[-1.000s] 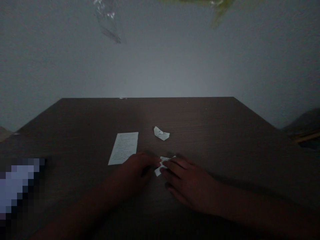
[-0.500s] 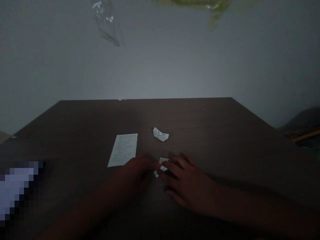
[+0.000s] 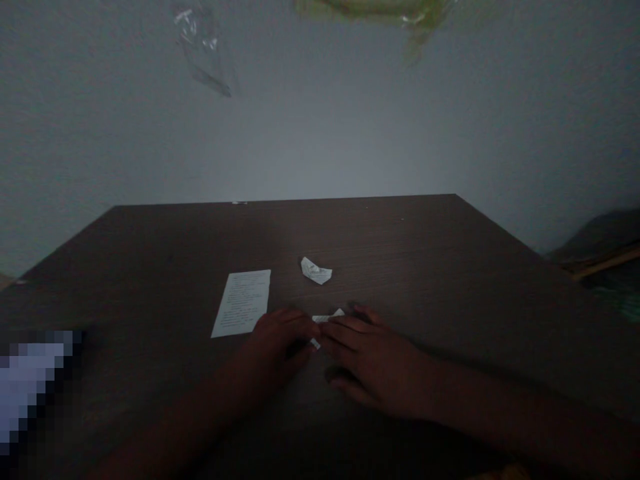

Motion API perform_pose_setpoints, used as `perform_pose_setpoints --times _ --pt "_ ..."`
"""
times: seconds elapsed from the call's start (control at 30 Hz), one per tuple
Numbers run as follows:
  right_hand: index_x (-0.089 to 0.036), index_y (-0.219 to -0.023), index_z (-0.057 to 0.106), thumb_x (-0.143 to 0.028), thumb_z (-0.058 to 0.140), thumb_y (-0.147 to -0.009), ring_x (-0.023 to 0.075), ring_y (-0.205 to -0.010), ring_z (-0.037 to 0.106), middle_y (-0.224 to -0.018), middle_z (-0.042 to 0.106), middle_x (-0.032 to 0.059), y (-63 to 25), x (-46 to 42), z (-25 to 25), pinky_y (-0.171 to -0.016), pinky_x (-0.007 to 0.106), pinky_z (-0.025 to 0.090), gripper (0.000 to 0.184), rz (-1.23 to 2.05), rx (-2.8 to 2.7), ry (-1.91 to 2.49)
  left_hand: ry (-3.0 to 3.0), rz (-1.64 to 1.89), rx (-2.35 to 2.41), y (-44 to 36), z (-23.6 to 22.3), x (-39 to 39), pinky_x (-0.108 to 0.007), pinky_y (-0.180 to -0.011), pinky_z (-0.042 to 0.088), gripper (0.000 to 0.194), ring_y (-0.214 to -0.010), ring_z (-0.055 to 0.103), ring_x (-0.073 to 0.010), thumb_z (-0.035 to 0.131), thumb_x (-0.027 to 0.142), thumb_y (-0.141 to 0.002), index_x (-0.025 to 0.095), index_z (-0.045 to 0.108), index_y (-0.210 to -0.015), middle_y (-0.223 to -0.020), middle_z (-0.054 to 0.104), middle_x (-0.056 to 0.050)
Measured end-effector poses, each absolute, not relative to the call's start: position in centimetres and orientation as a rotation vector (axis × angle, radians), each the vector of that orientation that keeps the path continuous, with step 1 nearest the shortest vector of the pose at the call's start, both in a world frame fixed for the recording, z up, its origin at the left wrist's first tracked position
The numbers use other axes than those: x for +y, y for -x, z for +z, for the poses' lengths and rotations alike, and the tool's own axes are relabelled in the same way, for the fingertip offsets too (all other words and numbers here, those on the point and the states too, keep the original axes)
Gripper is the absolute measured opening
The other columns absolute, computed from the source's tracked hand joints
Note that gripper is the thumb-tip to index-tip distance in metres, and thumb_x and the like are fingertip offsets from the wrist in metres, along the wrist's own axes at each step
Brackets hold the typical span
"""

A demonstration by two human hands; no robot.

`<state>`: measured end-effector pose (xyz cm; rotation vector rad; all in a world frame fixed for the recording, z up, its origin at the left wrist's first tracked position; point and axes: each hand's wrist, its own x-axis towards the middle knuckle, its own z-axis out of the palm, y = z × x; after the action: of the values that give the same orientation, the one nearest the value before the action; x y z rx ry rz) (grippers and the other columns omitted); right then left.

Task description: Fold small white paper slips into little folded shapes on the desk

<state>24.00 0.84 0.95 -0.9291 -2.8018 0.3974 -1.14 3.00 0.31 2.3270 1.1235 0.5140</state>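
A small folded piece of printed paper lies on the table between my hands, mostly covered by fingers. My left hand is closed, its fingertips pinching the paper's left side. Stretched flat across the top of the same paper are the fingers of my right hand, with the thumb held apart below. White slips of the paper show above and below the fingertips; its exact shape is hidden. Just beyond sits a folded paper piece, shaped somewhat like a small boat. A flat printed sheet lies near my left hand.
The dark wood table reaches back to a grey wall. A pixelated bright object lies at the left edge. A clear plastic packet and something yellowish are on the wall. Dark items are off the table's right side.
The small paper has turned or shifted under my fingers, so a different corner shows at the top. My right fingers now lie closer over it. The view has shifted slightly.
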Motion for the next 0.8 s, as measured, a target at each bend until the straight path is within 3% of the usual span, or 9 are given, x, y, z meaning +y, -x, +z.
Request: perform_pose_setpoints --times 0.17,0.33,0.47,0.63,0.8 --pt "-0.020 -0.157 0.059 -0.037 0.063 -0.108 0.0335 -0.152 0.053 -0.164 0.058 0.0134 -24.4 1.2 1.0 -0.133 0.063 0.029 0.052 0.396 -2.815 0.920 -2.326 0.495 1.150 1.2 0.5 2.8 -0.043 -0.097 0.055 0.031 -0.109 0.069 -0.0266 0.068 0.006 -0.088 0.026 0.073 -0.111 -0.111 0.076 -0.003" --pt "-0.026 -0.152 0.066 -0.046 0.071 -0.104 0.0469 -0.157 0.044 -0.168 0.051 0.0178 -24.8 1.5 0.8 -0.124 0.077 0.036 0.052 0.183 -2.823 1.063 -2.314 0.444 1.139 1.1 0.6 2.9 -0.045 -0.095 0.054 0.028 -0.106 0.069 -0.0274 0.066 0.007 -0.090 0.026 0.073 -0.109 -0.109 0.074 -0.003" --pt "-0.025 -0.152 0.066 -0.053 0.074 -0.101 0.0523 -0.158 0.040 -0.170 0.047 0.0203 -25.5 2.4 0.8 -0.119 0.082 0.037 0.059 0.078 -2.797 1.257 -2.317 0.402 1.152 1.1 0.9 3.2 -0.046 -0.094 0.053 0.023 -0.105 0.069 -0.0283 0.066 0.009 -0.089 0.023 0.073 -0.106 -0.108 0.074 -0.004" --pt "-0.023 -0.157 0.061 -0.053 0.070 -0.104 0.0528 -0.159 0.038 -0.172 0.044 0.0202 -25.9 3.0 0.9 -0.119 0.082 0.038 0.062 0.042 -2.802 1.356 -2.335 0.364 1.163 1.3 1.0 3.3 -0.045 -0.097 0.054 0.023 -0.108 0.069 -0.0283 0.067 0.011 -0.090 0.024 0.074 -0.108 -0.109 0.075 -0.004" --pt "-0.019 -0.160 0.058 -0.053 0.068 -0.105 0.0520 -0.158 0.038 -0.172 0.044 0.0202 -25.6 2.7 0.5 -0.120 0.078 0.039 0.065 0.031 -2.819 1.339 -2.418 0.352 1.162 0.9 0.8 2.6 -0.050 -0.100 0.053 0.032 -0.113 0.067 -0.0310 0.068 0.011 -0.094 0.027 0.077 -0.121 -0.115 0.073 -0.006"
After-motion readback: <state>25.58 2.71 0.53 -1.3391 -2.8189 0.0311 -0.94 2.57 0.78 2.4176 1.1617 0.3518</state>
